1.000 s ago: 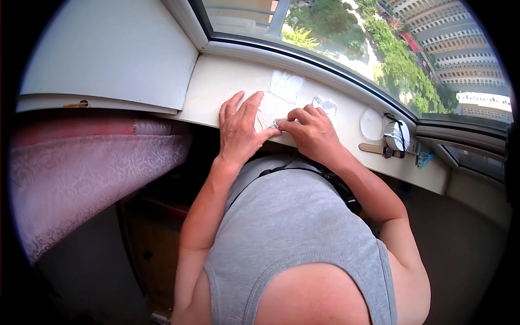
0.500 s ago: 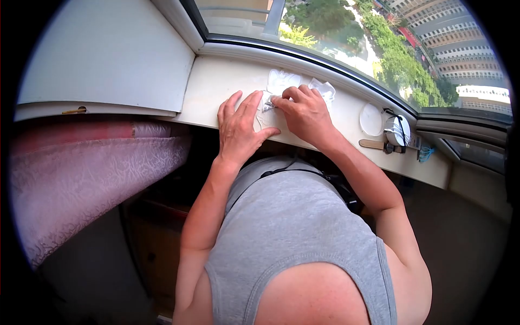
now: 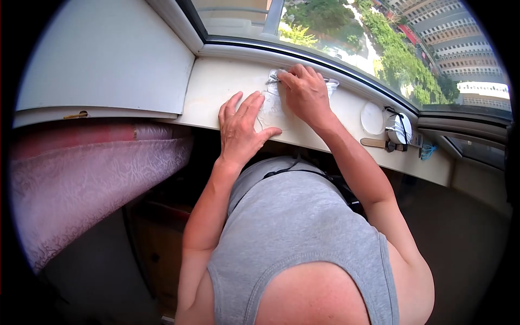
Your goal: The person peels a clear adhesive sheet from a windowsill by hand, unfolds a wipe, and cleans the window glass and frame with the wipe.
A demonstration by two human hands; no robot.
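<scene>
My left hand (image 3: 241,124) lies on the windowsill (image 3: 208,81) with its fingers spread. Beside its fingertips is a thin whitish sheet (image 3: 272,112) with a loose thread-like edge. My right hand (image 3: 306,95) is closed in a pinch on a small crumpled silvery-white packet (image 3: 273,77) near the window frame. The packet's far part is covered by the fingers, and its exact kind is unclear. A white piece of wrapper or cloth (image 3: 333,84) shows behind the right hand, mostly hidden.
To the right on the sill are a white round disc (image 3: 372,118), a white roundish item with a black strap (image 3: 398,130), a brown-handled tool (image 3: 374,143) and a blue cord bundle (image 3: 427,151). A window (image 3: 325,32) borders the back; pink patterned fabric (image 3: 97,179) hangs left.
My right hand has moved away from my body toward the window frame, with the small packet in its pinch. The left hand has stayed nearly still.
</scene>
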